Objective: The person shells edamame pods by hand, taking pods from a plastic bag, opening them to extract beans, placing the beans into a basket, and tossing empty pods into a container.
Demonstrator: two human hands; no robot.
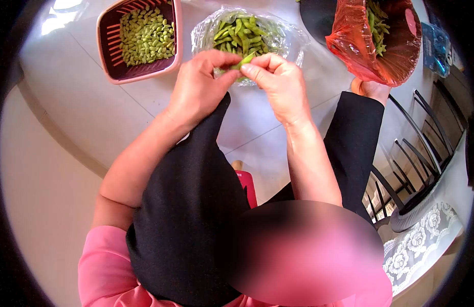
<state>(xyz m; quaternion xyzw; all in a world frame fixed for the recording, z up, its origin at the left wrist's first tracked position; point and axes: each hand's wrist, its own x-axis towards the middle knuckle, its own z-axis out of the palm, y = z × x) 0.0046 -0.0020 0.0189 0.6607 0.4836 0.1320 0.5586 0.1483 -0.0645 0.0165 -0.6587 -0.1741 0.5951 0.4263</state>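
Note:
A green bean pod (245, 60) is pinched between my left hand (198, 82) and my right hand (283, 84), with the fingertips of both closed on it. Right beneath my fingers lies a clear plastic bag (293, 41), spread open and holding many green pods (240, 33). Up and to the left of my left hand stands a pink-rimmed basket (179, 36) with a dark slotted inside. Shelled green beans (147, 37) cover much of its bottom.
At the upper right, a red plastic bag (349, 46) holds more pods or shells (377, 28). A foot (372, 89) is beside it. Black metal racks (421, 153) and lace-patterned cloth (416, 240) are at the right. Something red (246, 187) shows between my legs.

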